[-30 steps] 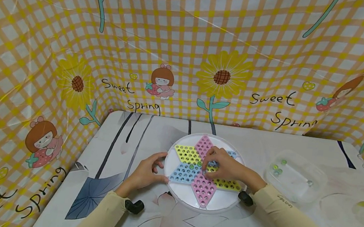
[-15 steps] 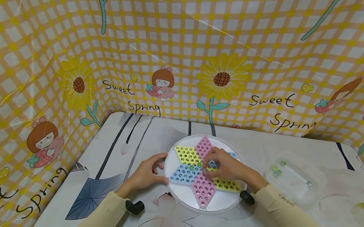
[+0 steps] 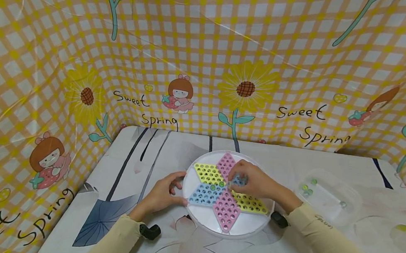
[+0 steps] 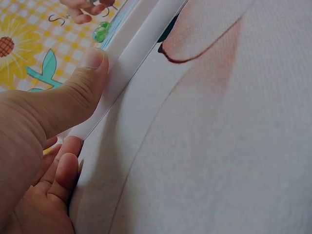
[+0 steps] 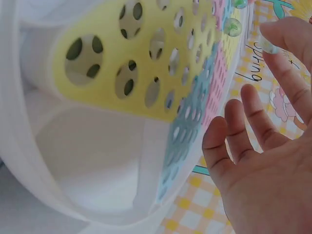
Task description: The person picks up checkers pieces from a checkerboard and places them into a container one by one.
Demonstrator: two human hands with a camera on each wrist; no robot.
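Note:
A round white Chinese checkers board (image 3: pixel 193 215) carries a star of pink, yellow and blue holed sections. My left hand (image 3: pixel 162 193) holds its left rim, with the thumb (image 4: pixel 80 90) along the rim in the left wrist view and the other fingers curled at the side. Over the star's middle, my right hand (image 3: pixel 253 182) pinches a clear marble (image 5: pixel 268 46) between thumb and index finger; the other fingers are loosely bent. Near the star's centre sit a green marble (image 3: pixel 222 184) and another green marble (image 3: pixel 212 187).
A clear plastic box (image 3: pixel 346 191) with several marbles in it stands right of the board. The white patterned tabletop (image 3: pixel 159 246) meets a yellow checked cloth wall (image 3: pixel 210 60) at the back and sides.
My right hand has shifted slightly up and away over the star's centre, still pinching the marble. My left hand stays at the board's rim.

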